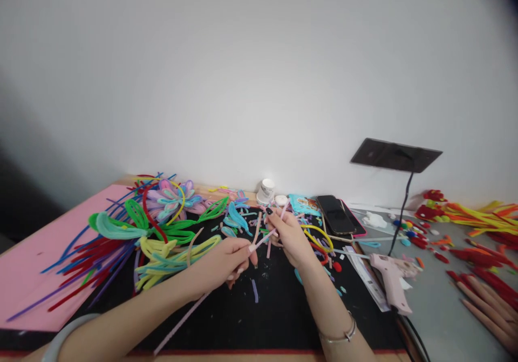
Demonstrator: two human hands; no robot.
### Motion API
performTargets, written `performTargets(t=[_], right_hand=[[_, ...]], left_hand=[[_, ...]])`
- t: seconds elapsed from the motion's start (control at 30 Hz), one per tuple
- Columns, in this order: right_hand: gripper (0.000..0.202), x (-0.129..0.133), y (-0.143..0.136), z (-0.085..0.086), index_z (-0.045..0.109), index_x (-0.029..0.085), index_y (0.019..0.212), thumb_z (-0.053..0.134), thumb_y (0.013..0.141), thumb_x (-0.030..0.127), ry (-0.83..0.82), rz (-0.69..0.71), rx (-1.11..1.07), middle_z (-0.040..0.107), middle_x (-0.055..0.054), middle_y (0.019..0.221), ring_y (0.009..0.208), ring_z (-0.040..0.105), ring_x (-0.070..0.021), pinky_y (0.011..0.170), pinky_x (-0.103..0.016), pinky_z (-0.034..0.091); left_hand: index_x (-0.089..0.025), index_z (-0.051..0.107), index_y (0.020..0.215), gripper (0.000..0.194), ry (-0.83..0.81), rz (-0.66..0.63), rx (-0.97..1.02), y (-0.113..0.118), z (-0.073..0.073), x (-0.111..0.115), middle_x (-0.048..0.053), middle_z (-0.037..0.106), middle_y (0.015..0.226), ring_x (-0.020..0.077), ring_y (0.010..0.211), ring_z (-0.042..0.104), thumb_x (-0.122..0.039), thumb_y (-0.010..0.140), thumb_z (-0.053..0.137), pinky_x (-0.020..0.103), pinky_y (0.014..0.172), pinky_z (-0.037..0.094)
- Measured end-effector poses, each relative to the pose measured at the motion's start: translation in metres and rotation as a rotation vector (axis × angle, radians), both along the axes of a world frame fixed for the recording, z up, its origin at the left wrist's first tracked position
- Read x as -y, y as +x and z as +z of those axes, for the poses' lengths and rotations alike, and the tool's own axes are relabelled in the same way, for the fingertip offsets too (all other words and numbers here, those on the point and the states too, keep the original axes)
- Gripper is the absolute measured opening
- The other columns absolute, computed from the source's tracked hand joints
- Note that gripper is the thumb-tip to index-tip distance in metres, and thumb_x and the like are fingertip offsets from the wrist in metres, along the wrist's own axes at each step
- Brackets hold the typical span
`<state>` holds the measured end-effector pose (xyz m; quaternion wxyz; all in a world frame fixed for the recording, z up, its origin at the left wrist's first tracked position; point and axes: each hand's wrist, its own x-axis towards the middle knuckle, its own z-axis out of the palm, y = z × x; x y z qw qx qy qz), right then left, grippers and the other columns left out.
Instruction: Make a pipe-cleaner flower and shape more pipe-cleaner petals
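Note:
A pale pink pipe cleaner runs slantwise through both my hands over a black mat. My left hand is closed around its middle, and a long tail hangs down toward the mat's near edge. Farther up, my right hand pinches the stem close to its upper end, with the tip poking out above the fingers. Just beyond my hands lie curled blue pipe cleaner pieces and many cut scraps. A short purple piece rests on the mat below them.
Bundled pipe cleaners and a fluffy flower fill the left side, beside a pink sheet. Paper cups stand by the wall. At right are a phone, a pink glue gun and another person's hand.

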<state>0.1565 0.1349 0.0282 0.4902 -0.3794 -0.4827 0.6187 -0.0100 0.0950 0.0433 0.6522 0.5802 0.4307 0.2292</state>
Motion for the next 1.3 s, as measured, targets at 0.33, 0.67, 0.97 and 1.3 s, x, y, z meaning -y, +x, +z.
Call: performTargets(t=[0.33, 0.67, 0.97, 1.3], right_hand=[[0.029, 0.002, 0.002, 0.005, 0.045, 0.019, 0.069, 0.061, 0.078, 0.041, 0.048, -0.041, -0.042, 0.029, 0.010, 0.047, 0.037, 0.018, -0.0035, 0.038, -0.018, 0.015], [0.031, 0.006, -0.006, 0.002, 0.050, 0.017, 0.083, 0.068, 0.070, 0.038, -0.038, 0.074, 0.059, 0.040, 0.012, 0.046, 0.032, 0.022, -0.0015, 0.034, -0.015, 0.015], [0.017, 0.008, -0.013, -0.006, 0.057, 0.014, 0.073, 0.068, 0.067, 0.026, 0.000, 0.129, 0.192, 0.054, 0.005, 0.051, 0.038, 0.045, -0.0064, 0.036, -0.016, 0.028], [0.036, 0.007, -0.008, -0.004, 0.056, 0.013, 0.063, 0.054, 0.080, 0.045, 0.025, 0.141, 0.192, 0.035, 0.007, 0.045, 0.037, 0.025, -0.0042, 0.037, -0.019, 0.016]], left_hand=[[-0.016, 0.050, 0.069, 0.041, -0.103, 0.105, 0.022, -0.001, 0.005, -0.005, -0.003, 0.055, 0.057, 0.0080, 0.044, 0.047, -0.056, 0.075, 0.051, 0.021, 0.048, 0.038], [-0.017, 0.048, 0.074, 0.037, -0.035, 0.130, 0.048, -0.003, -0.005, -0.015, -0.010, 0.030, 0.053, 0.0040, 0.041, 0.029, -0.054, 0.077, 0.048, 0.017, 0.042, 0.028], [-0.017, 0.052, 0.076, 0.039, 0.121, -0.096, -0.168, 0.003, -0.008, -0.006, -0.006, 0.035, 0.059, 0.0076, 0.049, 0.027, -0.054, 0.082, 0.041, 0.021, 0.043, 0.020], [-0.019, 0.040, 0.069, 0.039, 0.238, -0.124, -0.201, 0.005, -0.006, -0.008, -0.004, 0.043, 0.059, 0.0099, 0.053, 0.035, -0.049, 0.089, 0.026, 0.023, 0.051, 0.028]])
